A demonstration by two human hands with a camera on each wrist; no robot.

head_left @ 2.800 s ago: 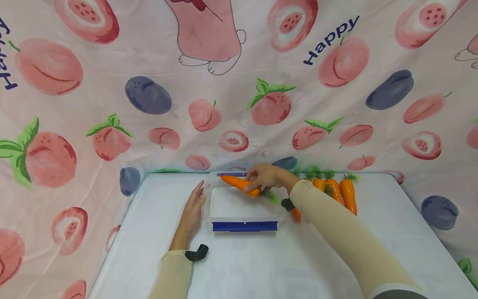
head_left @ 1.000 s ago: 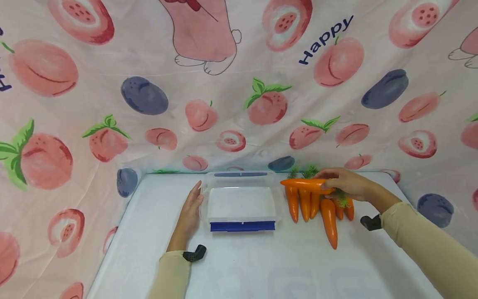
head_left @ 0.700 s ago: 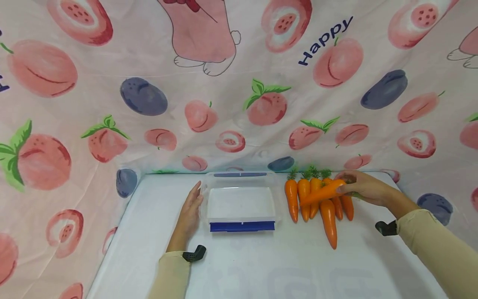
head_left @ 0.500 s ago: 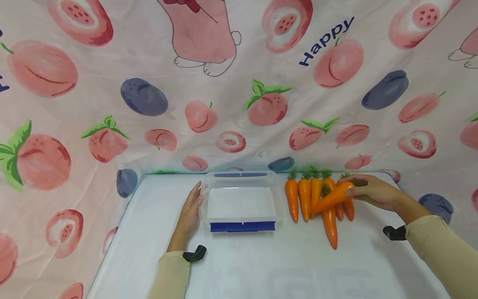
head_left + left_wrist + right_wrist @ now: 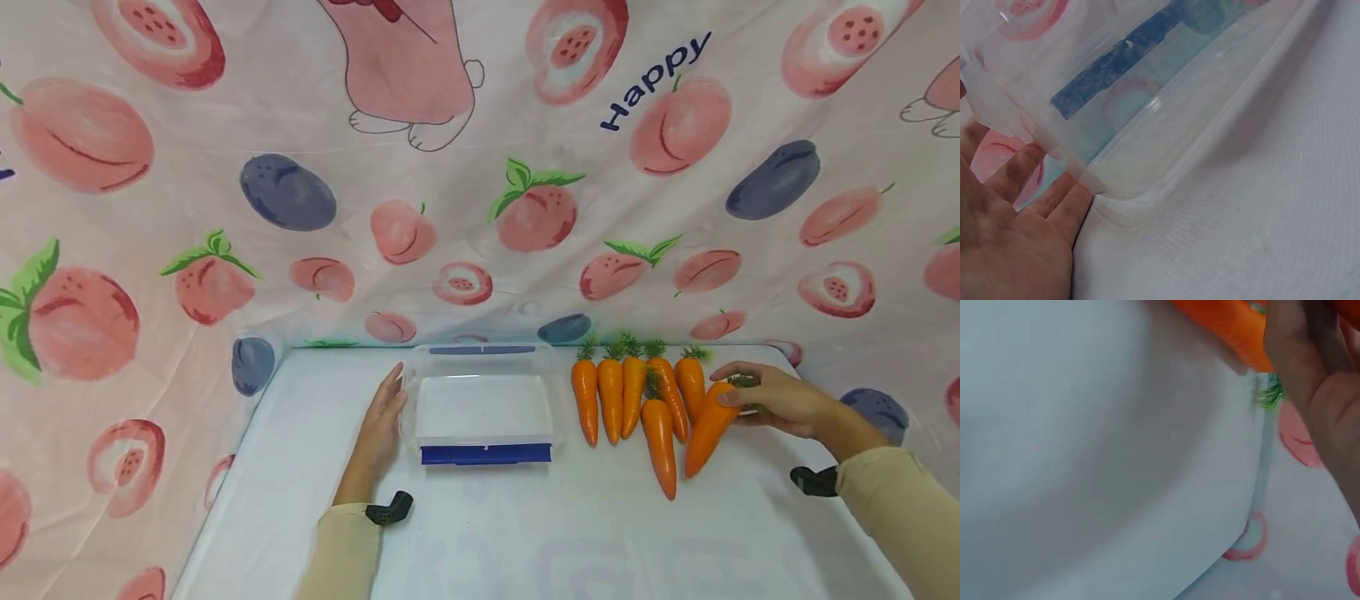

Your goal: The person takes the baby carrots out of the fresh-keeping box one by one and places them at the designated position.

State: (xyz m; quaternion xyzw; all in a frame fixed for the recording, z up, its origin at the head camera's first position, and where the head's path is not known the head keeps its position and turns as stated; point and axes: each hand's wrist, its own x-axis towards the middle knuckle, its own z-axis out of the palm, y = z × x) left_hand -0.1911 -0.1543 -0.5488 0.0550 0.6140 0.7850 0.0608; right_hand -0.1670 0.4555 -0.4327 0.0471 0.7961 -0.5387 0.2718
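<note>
My right hand (image 5: 780,400) grips an orange carrot (image 5: 708,433) near its leafy top, at the right end of a row of carrots; the carrot slants with its tip toward the front left. In the right wrist view, part of an orange carrot (image 5: 1229,328) shows beside the hand (image 5: 1316,381). My left hand (image 5: 380,425) rests with straight fingers against the left side of a clear plastic container (image 5: 483,404) with blue clips. The left wrist view shows those fingers (image 5: 1063,203) at the container's corner (image 5: 1094,181). Nothing shows inside the container.
Several carrots (image 5: 611,400) with green tops lie side by side right of the container, one carrot (image 5: 660,446) nearer the front. All stand on a white table (image 5: 480,533). Behind it hangs a fruit-print cloth (image 5: 465,183).
My right hand has gone from over the container to the right with the carrot, across the row to its right end, turning the tip toward the front. The left hand keeps its place.
</note>
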